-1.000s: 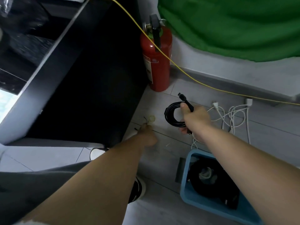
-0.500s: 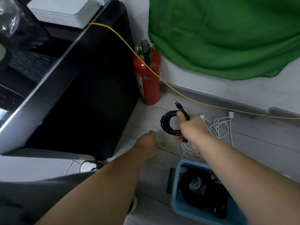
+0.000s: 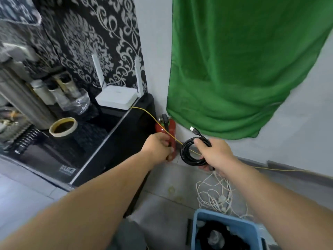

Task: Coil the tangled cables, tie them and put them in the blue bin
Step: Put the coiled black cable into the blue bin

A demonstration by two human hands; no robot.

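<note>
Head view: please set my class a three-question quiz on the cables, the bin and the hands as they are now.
1. True or false: the black coil is outside the bin.
2. Fill in: the white cables lie loose on the ____.
3. The right hand has its grip on: A coil, B white cables, C bin.
Key: 1 true; 2 floor; 3 A.

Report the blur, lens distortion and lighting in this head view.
Head view: the plastic-wrapped bottles at far left are smeared by motion blur. Head view: the coiled black cable in the right hand reads fairly crisp. Head view: the wide lens bends the grey skirting board into a curve. Head view: the light is soft and even, with no hard shadows.
</note>
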